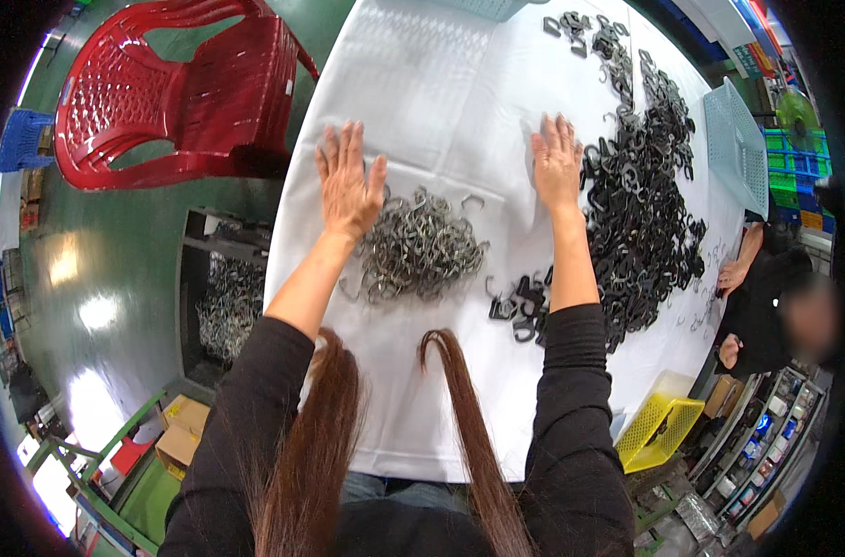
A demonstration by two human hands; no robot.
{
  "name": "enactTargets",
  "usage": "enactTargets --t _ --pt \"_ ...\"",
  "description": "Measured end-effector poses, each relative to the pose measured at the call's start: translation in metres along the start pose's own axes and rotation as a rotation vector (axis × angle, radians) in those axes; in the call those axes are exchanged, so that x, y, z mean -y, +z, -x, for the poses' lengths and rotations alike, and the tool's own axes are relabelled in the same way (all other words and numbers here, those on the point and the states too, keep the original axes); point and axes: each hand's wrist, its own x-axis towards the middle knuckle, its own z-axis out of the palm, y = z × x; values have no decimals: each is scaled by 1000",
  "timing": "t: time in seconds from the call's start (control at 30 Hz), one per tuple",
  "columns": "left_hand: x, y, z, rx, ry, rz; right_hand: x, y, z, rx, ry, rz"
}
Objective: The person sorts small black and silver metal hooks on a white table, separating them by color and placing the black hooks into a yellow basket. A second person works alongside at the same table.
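Grey hook pile between two flat hands, left hand nearer.
Grey metal hooks [422,246] lie on the white-covered table [413,111], right of the left hand [350,186] and bodyward of its fingertips; roundish pile, no clear long axis. Left fingers extended, slightly spread, gripping nothing visible. Right hand [557,167] likewise palm down, fingers straight and closer together, nothing seen held; beside the black hook heap [638,213], whose long axis runs away from the body. Palm contact with the cloth: cannot tell.
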Motion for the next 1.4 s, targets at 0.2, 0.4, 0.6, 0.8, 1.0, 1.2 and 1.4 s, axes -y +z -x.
enactTargets --t 0.2,0.4,0.6,0.8,1.0,1.2,1.4 --pt "-4 -8 10 245 255 -149 56 5 86 201 -224 -336" --pt "-21 -15 70 371 419 94 108 0 162 98 -172 -447" --pt "5 -69 171 304 361 198 175 3 268 27 -83 -384" --pt "49 -146 274 4 -64 201 270 23 328 46 -21 -332" --pt "82 -193 380 -224 -389 173 375 53 335 99 -75 -506" --pt "58 -168 434 -86 -247 107 419 43 318 175 -198 -882" --pt "7 -113 402 344 562 -203 327 13 285 112 -61 -709"
